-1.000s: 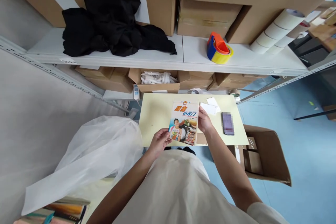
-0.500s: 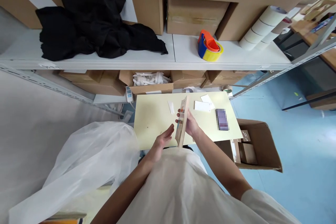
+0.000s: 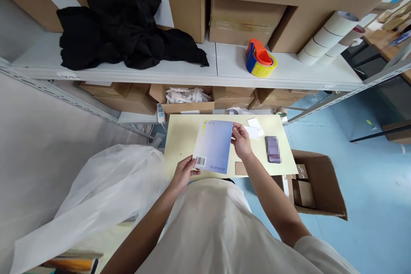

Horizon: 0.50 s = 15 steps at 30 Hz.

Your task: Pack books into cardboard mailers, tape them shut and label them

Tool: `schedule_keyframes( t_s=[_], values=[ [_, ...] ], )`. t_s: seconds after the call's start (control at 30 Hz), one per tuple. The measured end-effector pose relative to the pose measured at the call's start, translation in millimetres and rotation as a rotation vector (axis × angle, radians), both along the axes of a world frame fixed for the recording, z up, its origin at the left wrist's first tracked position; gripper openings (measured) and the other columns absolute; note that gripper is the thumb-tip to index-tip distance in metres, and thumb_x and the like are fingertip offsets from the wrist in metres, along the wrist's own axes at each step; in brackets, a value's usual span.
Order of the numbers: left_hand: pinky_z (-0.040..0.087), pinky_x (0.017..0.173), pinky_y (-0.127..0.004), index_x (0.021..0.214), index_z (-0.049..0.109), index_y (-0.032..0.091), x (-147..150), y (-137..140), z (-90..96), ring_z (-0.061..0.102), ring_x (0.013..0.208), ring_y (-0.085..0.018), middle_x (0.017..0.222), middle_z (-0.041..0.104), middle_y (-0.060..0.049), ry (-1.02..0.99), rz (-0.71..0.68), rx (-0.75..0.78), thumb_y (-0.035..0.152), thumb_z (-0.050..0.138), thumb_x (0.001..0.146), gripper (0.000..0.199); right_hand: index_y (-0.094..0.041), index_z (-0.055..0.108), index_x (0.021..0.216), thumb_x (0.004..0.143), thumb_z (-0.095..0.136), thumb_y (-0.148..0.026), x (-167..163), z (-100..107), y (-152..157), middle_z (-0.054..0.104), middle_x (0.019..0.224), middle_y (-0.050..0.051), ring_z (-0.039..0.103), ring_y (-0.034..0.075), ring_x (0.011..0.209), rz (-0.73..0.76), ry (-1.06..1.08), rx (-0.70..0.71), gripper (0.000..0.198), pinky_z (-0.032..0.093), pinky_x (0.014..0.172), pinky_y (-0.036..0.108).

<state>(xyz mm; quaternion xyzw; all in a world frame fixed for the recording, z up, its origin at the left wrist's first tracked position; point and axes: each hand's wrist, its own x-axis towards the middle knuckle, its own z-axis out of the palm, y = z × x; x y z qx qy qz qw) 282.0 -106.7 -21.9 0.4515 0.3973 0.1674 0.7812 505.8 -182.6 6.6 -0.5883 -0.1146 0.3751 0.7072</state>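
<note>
A blue-and-white book (image 3: pixel 214 145) is held over the pale yellow table (image 3: pixel 180 137), its barcode side facing up. My left hand (image 3: pixel 185 172) grips its lower left corner by the barcode, thumb on top. At the upper right edge, my right hand (image 3: pixel 240 139) pinches the book between thumb and fingers. White cards (image 3: pixel 253 130) lie beyond my right hand, partly covered by it. A dark purple phone-like object (image 3: pixel 272 150), partly blurred, rests farther right. Near the table's front edge lies a flat brown piece (image 3: pixel 240 168), partly hidden by my right forearm.
A shelf (image 3: pixel 192 78) spans the far side, bearing black cloth (image 3: pixel 128 25), a tape dispenser (image 3: pixel 260 58), tape rolls (image 3: pixel 327 38) and cartons. An open cardboard box (image 3: pixel 330 184) stands on the floor at right. Translucent plastic sheeting (image 3: pixel 109 188) bulges at left, beside stacked books (image 3: pixel 73 264).
The book has turned from edge-on to flat, with its barcode side now showing. My left hand, previously apart from it, has taken hold of the lower left corner.
</note>
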Motion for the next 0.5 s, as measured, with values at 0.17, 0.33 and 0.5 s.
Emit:
schedule_keyframes(
  t_s=[0.17, 0.33, 0.5],
  values=[
    [0.056, 0.071, -0.03, 0.093, 0.071, 0.016, -3, 0, -3.8, 0.064, 0.082, -0.019, 0.09, 0.069, -0.007, 0.022, 0.009, 0.019, 0.046, 0.074, 0.066, 0.041, -0.027, 0.06, 0.092, 0.076, 0.063, -0.046, 2, 3, -2, 0.059, 0.081, -0.002, 0.053, 0.01, 0.065, 0.024, -0.011, 0.041, 0.025, 0.044, 0.056, 0.024],
    [0.057, 0.075, -0.032, 0.108, 0.069, 0.02, -5, 3, -5.1, 0.064, 0.084, -0.018, 0.095, 0.069, -0.004, 0.042, 0.034, 0.108, 0.046, 0.074, 0.066, 0.049, -0.027, 0.061, 0.092, 0.074, 0.065, -0.043, -2, 1, 0, 0.058, 0.085, -0.002, 0.052, 0.01, 0.068, 0.001, 0.008, 0.056, 0.024, 0.045, 0.057, 0.024],
    [0.057, 0.082, -0.034, 0.116, 0.065, 0.022, -11, 3, -8.2, 0.063, 0.093, -0.018, 0.105, 0.065, -0.004, -0.01, -0.011, 0.078, 0.042, 0.072, 0.069, 0.052, -0.027, 0.06, 0.092, 0.073, 0.066, -0.042, -6, -1, -2, 0.059, 0.081, -0.003, 0.051, 0.011, 0.067, -0.02, 0.007, 0.055, 0.025, 0.044, 0.057, 0.024]
  ],
)
